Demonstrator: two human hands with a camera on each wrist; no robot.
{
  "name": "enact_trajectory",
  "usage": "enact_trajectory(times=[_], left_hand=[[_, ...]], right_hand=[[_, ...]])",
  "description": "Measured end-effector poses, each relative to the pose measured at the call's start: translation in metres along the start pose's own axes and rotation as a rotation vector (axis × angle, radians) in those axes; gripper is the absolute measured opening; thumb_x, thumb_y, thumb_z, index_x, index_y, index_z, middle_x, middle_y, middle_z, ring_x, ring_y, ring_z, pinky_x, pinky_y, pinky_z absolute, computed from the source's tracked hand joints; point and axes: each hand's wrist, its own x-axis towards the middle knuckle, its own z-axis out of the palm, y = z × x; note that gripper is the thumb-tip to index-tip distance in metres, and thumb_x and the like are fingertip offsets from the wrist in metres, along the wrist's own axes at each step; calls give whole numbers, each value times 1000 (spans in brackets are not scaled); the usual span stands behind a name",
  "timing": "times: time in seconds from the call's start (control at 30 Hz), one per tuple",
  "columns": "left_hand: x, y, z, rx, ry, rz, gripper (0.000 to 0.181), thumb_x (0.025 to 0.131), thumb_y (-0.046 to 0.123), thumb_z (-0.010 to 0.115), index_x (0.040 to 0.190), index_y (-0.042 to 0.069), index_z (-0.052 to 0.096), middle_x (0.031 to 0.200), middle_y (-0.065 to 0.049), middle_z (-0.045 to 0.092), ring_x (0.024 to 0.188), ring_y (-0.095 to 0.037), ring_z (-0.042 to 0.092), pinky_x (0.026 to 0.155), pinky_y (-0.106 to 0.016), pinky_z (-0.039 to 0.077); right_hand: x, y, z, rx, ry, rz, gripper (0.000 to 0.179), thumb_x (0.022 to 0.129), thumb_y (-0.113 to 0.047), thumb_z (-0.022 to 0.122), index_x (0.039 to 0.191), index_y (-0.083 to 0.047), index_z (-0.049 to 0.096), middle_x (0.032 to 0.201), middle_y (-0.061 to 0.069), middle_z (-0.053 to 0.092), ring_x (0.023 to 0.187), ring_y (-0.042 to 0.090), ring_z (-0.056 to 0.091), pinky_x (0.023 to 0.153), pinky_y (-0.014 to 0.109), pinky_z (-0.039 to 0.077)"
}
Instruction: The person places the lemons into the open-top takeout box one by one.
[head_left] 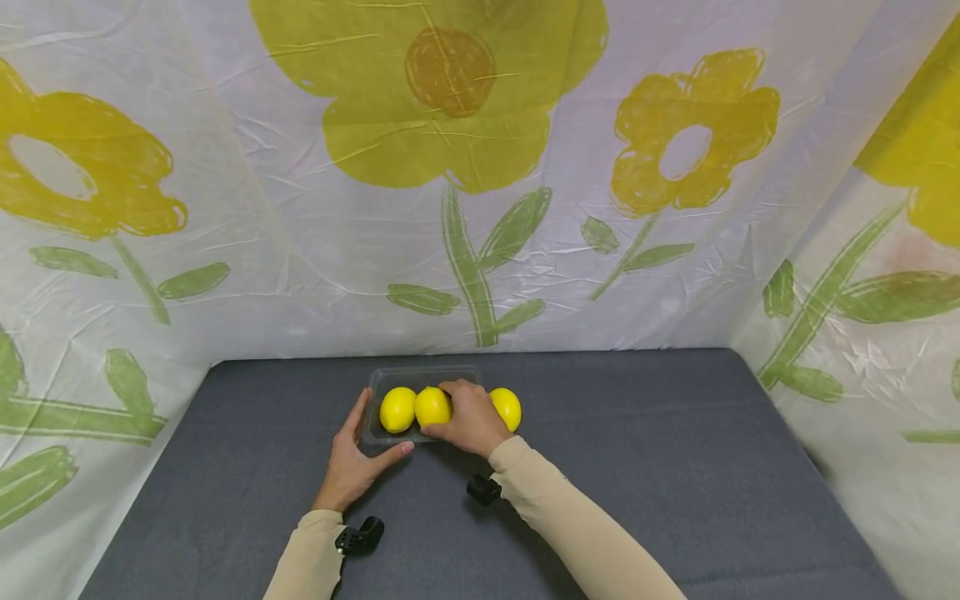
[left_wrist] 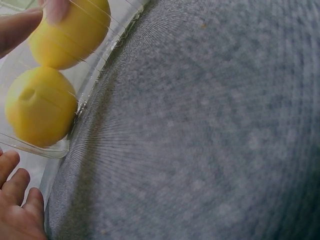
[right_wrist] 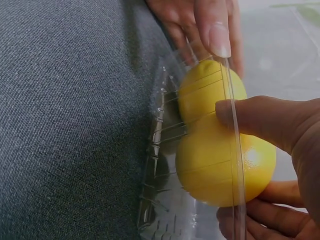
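The round yellow lemon (head_left: 431, 408) is sitting inside the long, clear plastic box (head_left: 426, 372) near its middle, with the nearer right hand (head_left: 474, 419) gripping it and the left hand (head_left: 355, 465) resting, spread wide, at the box's left end.

I saw the right hand (right_wrist: 306, 150) gripping one round yellow lemon (right_wrist: 207, 160) inside a clear plastic box (right_wrist: 170, 220); this lemon touched a second yellow lemon (right_wrist: 202, 92), just beside the left hand (right_wrist: 206, 17).

White backdrop (head_left: 337, 250), yellow printed flowers (head_left: 517, 100), grey tabletop (head_left: 675, 458)
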Motion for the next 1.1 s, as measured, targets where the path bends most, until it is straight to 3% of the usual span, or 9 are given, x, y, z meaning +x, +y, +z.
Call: enact_trajectory(times=[0.4, 0.77, 1.1], left_hand=[[0, 0, 0, 8, 6, 23, 111, 80, 27, 88, 164, 10, 17, 167, -14, 19, 153, -37, 19, 122, -60, 20], [-1, -1, 0, 8, 4, 5, 112, 80, 29, 88, 164, 10, 17, 168, -14, 19, 153, -37, 18, 122, -61, 20], [0, -1, 0, 3, 4, 20, 111, 80, 28, 88, 163, 8, 17, 167, -14, 19, 153, -39, 18, 121, -62, 19]], right_hand=[[3, -3, 0, -82, -13, -12, 59, 86, -32, 82, 132, 1, 64, 122, 15, 68, 106, 28, 65, 88, 39, 56], [-3, 2, -6, 16, 37, -17, 64, 88, -31, 81, 138, 4, 59, 134, 19, 62, 120, 33, 62, 99, 42, 55], [-14, 15, -31, 100, 98, -19, 66, 90, -30, 80, 141, 4, 56, 141, 20, 57, 131, 37, 54, 105, 49, 50]])
